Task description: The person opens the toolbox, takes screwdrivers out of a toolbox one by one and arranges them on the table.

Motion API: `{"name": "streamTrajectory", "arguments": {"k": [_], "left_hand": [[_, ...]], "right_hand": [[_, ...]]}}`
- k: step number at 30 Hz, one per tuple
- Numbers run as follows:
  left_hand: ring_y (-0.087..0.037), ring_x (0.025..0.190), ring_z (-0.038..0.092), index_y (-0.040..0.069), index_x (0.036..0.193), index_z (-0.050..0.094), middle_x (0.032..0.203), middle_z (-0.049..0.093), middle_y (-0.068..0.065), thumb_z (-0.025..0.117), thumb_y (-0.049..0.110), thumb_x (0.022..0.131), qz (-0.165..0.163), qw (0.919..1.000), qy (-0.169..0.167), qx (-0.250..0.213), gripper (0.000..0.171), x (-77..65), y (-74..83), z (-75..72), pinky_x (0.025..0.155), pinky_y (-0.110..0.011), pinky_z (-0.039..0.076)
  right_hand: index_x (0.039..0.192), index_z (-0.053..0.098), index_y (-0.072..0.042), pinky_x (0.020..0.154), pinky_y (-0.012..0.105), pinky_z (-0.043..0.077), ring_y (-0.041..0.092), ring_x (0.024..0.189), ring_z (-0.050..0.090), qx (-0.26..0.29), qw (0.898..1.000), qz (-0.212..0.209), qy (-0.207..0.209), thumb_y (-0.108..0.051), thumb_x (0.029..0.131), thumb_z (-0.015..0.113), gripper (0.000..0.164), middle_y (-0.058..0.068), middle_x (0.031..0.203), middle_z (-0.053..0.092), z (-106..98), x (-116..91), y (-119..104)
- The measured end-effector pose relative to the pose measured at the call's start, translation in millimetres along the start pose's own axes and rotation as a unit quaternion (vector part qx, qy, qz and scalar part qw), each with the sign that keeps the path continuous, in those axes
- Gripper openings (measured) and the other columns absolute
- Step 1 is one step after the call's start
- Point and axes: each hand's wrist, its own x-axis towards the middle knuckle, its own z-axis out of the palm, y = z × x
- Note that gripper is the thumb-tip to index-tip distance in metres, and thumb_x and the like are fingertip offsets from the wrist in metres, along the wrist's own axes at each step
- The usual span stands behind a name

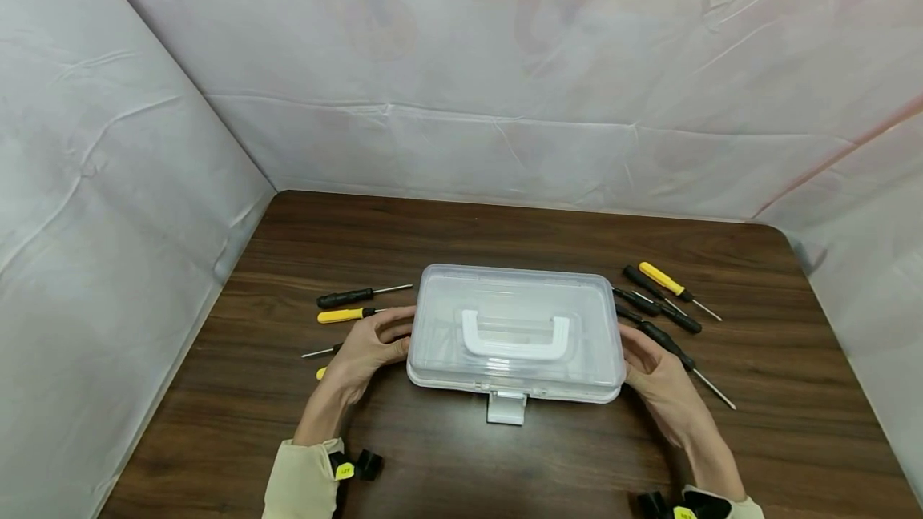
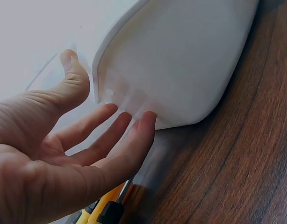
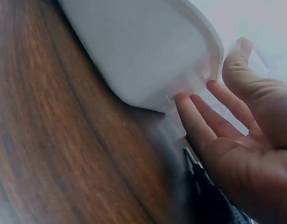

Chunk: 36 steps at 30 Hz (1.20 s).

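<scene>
A clear plastic storage box [image 1: 443, 327] with its lid down sits in the middle of the brown table. Its white handle [image 1: 515, 349] lies flat on the lid, and a white latch [image 1: 507, 408] sticks out from the front. My left hand [image 1: 369, 351] is at the box's left end. In the left wrist view its fingertips [image 2: 147, 122] touch the side wall, thumb raised by the rim. At the opposite end, my right hand [image 1: 663, 379] mirrors this. Its fingertips [image 3: 182, 99] meet the wall in the right wrist view.
Left of the box lie several screwdrivers, among them a black one [image 1: 346, 297] and a yellow one [image 1: 342, 315], partly behind my left hand. More are on the right, including a yellow one [image 1: 661, 279] and a black one [image 1: 667, 341]. White sheeting [image 1: 461, 150] surrounds the table.
</scene>
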Motion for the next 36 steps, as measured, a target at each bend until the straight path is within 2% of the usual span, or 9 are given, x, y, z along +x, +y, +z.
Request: {"name": "streamTrajectory", "arguments": {"k": [5, 15, 20, 23, 27, 30, 33, 36], "left_hand": [[-0.011, 0.125, 0.064, 0.002, 0.152, 0.051, 0.152, 0.054, -0.021, 0.079, 0.019, 0.093, 0.000, 0.9999, 0.007, 0.013, 0.067, -1.3, 1.0, 1.3, 0.091, -0.024, 0.058], [-0.031, 0.141, 0.055, 0.007, 0.154, 0.049, 0.158, 0.049, -0.018, 0.076, 0.019, 0.095, 0.006, 0.9996, 0.012, 0.025, 0.067, -5.4, 1.9, 4.7, 0.093, -0.022, 0.057], [-0.035, 0.143, 0.053, 0.017, 0.158, 0.045, 0.158, 0.049, -0.016, 0.070, 0.011, 0.100, 0.032, 0.9990, 0.024, 0.020, 0.063, -11.4, 5.1, 7.8, 0.094, -0.026, 0.058], [-0.025, 0.137, 0.059, 0.022, 0.158, 0.046, 0.159, 0.049, -0.012, 0.063, 0.017, 0.106, 0.054, 0.9975, 0.039, 0.026, 0.056, -16.6, 8.4, 11.4, 0.094, -0.030, 0.060], [-0.026, 0.137, 0.059, 0.021, 0.159, 0.045, 0.162, 0.047, -0.009, 0.050, 0.028, 0.112, 0.084, 0.9936, 0.058, 0.048, 0.048, -23.8, 14.0, 20.0, 0.098, -0.040, 0.060], [-0.038, 0.144, 0.052, 0.018, 0.161, 0.042, 0.165, 0.042, -0.008, 0.043, 0.028, 0.114, 0.108, 0.9904, 0.057, 0.064, 0.048, -28.2, 18.4, 27.4, 0.102, -0.048, 0.057], [-0.041, 0.145, 0.050, 0.017, 0.162, 0.038, 0.168, 0.036, -0.009, 0.044, 0.024, 0.114, 0.133, 0.9855, 0.049, 0.093, 0.050, -31.9, 21.2, 33.7, 0.107, -0.055, 0.052], [-0.046, 0.145, 0.048, 0.021, 0.163, 0.036, 0.170, 0.032, -0.011, 0.052, 0.023, 0.111, 0.143, 0.9807, 0.052, 0.123, 0.055, -33.9, 21.3, 39.2, 0.109, -0.062, 0.049]], "right_hand": [[0.153, 0.050, -0.010, 0.100, 0.015, 0.052, -0.005, 0.128, 0.060, 0.017, 1.000, -0.007, 0.006, 0.000, 0.104, 0.059, 0.052, -0.019, 0.142, 0.061, 1.4, -1.2, 3.0], [0.155, 0.048, -0.008, 0.100, 0.014, 0.051, -0.005, 0.127, 0.060, 0.006, 1.000, 0.001, 0.028, -0.002, 0.105, 0.058, 0.051, -0.019, 0.141, 0.063, 8.1, -9.8, -0.3], [0.150, 0.052, 0.000, 0.097, 0.012, 0.052, -0.007, 0.121, 0.062, -0.033, 0.995, 0.020, 0.097, -0.008, 0.105, 0.061, 0.047, -0.022, 0.132, 0.066, 19.7, -18.6, -4.1], [0.145, 0.055, 0.004, 0.093, 0.012, 0.053, -0.006, 0.116, 0.064, -0.045, 0.988, 0.030, 0.148, -0.012, 0.105, 0.063, 0.044, -0.022, 0.126, 0.068, 30.3, -25.1, -6.9], [0.140, 0.058, 0.007, 0.090, 0.016, 0.057, -0.003, 0.112, 0.067, -0.039, 0.978, 0.038, 0.202, -0.016, 0.105, 0.064, 0.042, -0.019, 0.124, 0.069, 45.2, -35.9, -9.6], [0.137, 0.059, 0.009, 0.089, 0.022, 0.060, 0.000, 0.110, 0.069, -0.018, 0.971, 0.047, 0.232, -0.018, 0.105, 0.064, 0.042, -0.014, 0.123, 0.069, 54.8, -45.2, -9.3], [0.134, 0.060, 0.010, 0.089, 0.028, 0.062, 0.006, 0.107, 0.073, 0.005, 0.967, 0.052, 0.249, -0.016, 0.105, 0.064, 0.039, -0.009, 0.122, 0.070, 63.7, -54.6, -7.1], [0.133, 0.059, 0.010, 0.090, 0.032, 0.062, 0.013, 0.104, 0.076, 0.024, 0.965, 0.056, 0.256, -0.014, 0.104, 0.065, 0.037, -0.004, 0.119, 0.071, 71.5, -62.0, -3.5]]}}
